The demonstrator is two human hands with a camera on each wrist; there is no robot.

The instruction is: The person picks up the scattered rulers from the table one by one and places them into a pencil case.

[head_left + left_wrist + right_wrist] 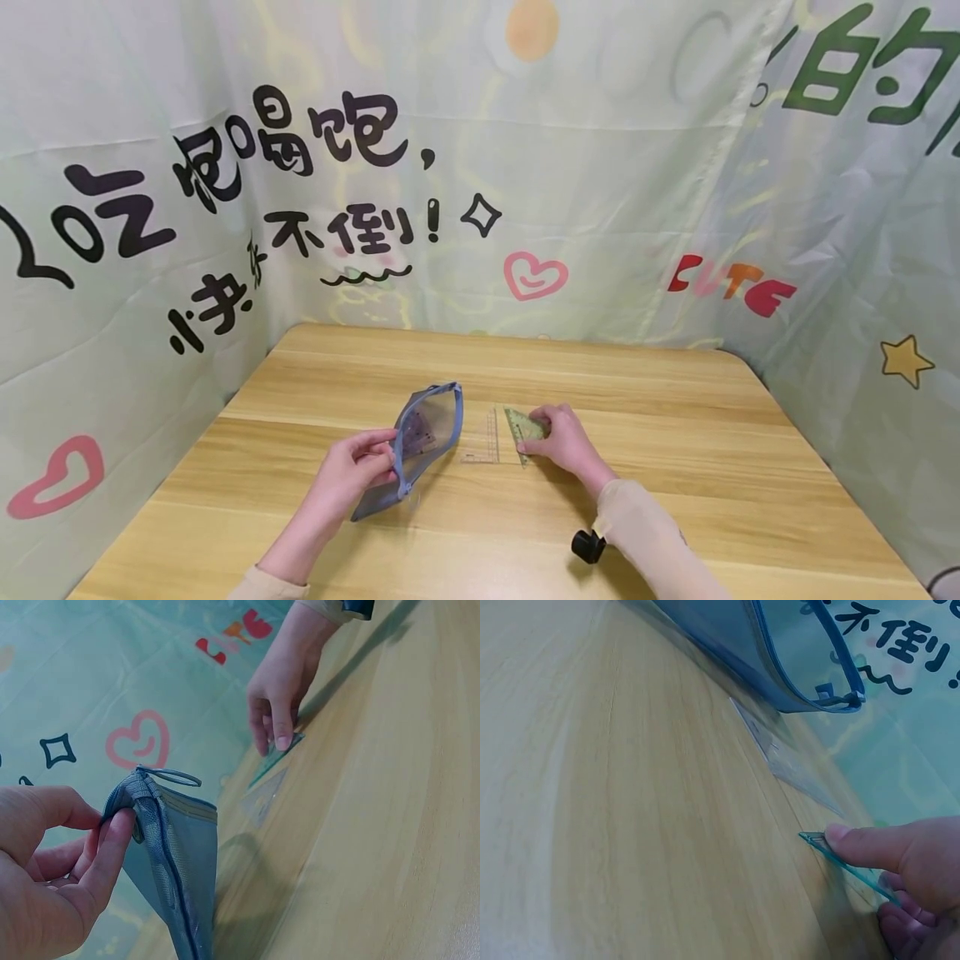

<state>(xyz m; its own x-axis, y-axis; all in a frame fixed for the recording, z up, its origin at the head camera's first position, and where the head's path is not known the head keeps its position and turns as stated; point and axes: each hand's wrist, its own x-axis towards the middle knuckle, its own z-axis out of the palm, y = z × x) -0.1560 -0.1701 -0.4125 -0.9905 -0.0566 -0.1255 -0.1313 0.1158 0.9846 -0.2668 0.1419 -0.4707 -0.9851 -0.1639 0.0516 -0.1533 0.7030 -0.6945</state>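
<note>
My left hand (pixel 355 467) pinches the rim of a blue see-through zipper pouch (pixel 380 502), which is tilted above the table with its mouth open toward the right. Through its side shows a dark purplish flat piece (pixel 418 435); its exact shape is hard to tell. A green triangular set square (pixel 517 427) is held at its edge between the thumb and fingers of my right hand (pixel 564 442), close to the table surface. Between the pouch and that hand, a clear set square (pixel 491 446) with printed markings lies flat on the wood.
The wooden table (pixel 675 417) reaches back to hanging printed cloth (pixel 600 192), which also closes in the left and right sides. A black device (pixel 588 547) sits at the right wrist, by the sleeve (pixel 648 533).
</note>
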